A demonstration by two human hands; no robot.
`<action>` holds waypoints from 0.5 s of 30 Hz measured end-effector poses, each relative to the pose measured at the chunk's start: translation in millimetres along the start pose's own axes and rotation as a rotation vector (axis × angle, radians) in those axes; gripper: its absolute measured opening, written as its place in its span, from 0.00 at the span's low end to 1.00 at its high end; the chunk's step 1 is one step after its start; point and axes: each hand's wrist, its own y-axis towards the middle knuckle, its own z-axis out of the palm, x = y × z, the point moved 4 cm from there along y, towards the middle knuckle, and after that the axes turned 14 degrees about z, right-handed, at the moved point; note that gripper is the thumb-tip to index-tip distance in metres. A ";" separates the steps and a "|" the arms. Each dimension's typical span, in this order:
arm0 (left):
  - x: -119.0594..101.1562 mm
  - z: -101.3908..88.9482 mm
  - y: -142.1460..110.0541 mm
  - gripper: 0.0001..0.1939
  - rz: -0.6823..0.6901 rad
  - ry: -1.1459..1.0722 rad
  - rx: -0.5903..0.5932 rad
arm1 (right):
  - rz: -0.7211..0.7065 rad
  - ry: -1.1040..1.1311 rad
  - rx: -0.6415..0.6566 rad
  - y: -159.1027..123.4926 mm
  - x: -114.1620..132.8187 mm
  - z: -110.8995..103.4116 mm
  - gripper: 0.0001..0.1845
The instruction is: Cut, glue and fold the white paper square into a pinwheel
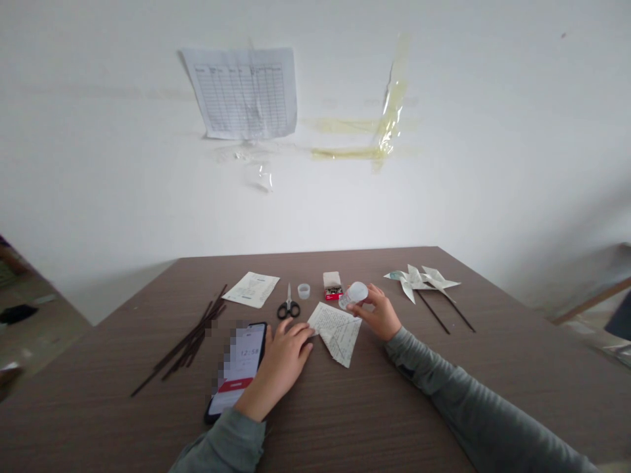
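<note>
My right hand (380, 314) is closed around a small translucent plastic container (355, 293), tilted just above the table, its round whitish end facing me. Below it lies a printed sheet of paper (336, 328), cut and partly folded over. My left hand (286, 351) lies flat with its fingers stretched out, the fingertips at the paper's left corner. Behind the paper, a small open red-and-white box (332, 288) holds several small metal pieces. A little translucent cup (303, 291) stands beside black-handled scissors (288, 305).
A phone (241, 368) lies by my left wrist, with several thin dark sticks (190, 338) further left. More printed paper (251, 290) lies behind. Paper pinwheels (419, 281) on sticks rest at the right. A wall (345, 210) stands behind the table (345, 420).
</note>
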 end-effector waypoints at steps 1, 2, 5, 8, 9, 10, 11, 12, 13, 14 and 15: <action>-0.7 0.4 0.0 0.26 -0.002 0.000 -0.001 | -0.010 -0.035 -0.008 -0.8 1.3 0.9 0.16; -1.7 0.5 0.1 0.26 -0.005 -0.002 -0.002 | -0.024 -0.069 -0.015 -1.5 2.6 2.2 0.21; -5.3 -0.1 0.2 0.27 -0.009 -0.010 0.006 | -0.061 -0.141 -0.022 -4.5 5.8 7.9 0.24; -8.7 -1.7 0.6 0.27 -0.008 -0.015 0.029 | -0.087 -0.184 -0.003 -8.6 7.7 13.5 0.24; -9.4 -2.5 0.7 0.27 -0.010 -0.014 0.033 | -0.093 -0.195 0.001 -9.7 8.1 14.7 0.24; -10.0 -3.4 0.8 0.27 -0.012 -0.013 0.033 | -0.100 -0.205 0.003 -10.7 8.4 15.7 0.23; -10.4 -4.1 0.9 0.27 -0.012 -0.012 0.033 | -0.106 -0.216 0.004 -11.5 8.7 16.4 0.23; -10.8 -4.8 0.9 0.27 -0.012 -0.011 0.033 | -0.112 -0.228 0.003 -12.1 9.0 17.0 0.22; -11.0 -5.2 0.9 0.27 -0.011 -0.011 0.033 | -0.118 -0.240 0.005 -12.6 9.3 17.8 0.22; -11.1 -5.4 0.9 0.27 -0.011 -0.010 0.032 | -0.124 -0.253 0.009 -13.1 9.8 18.6 0.21; -11.0 -5.4 0.8 0.27 -0.011 -0.008 0.030 | -0.130 -0.267 0.015 -13.6 10.4 19.6 0.21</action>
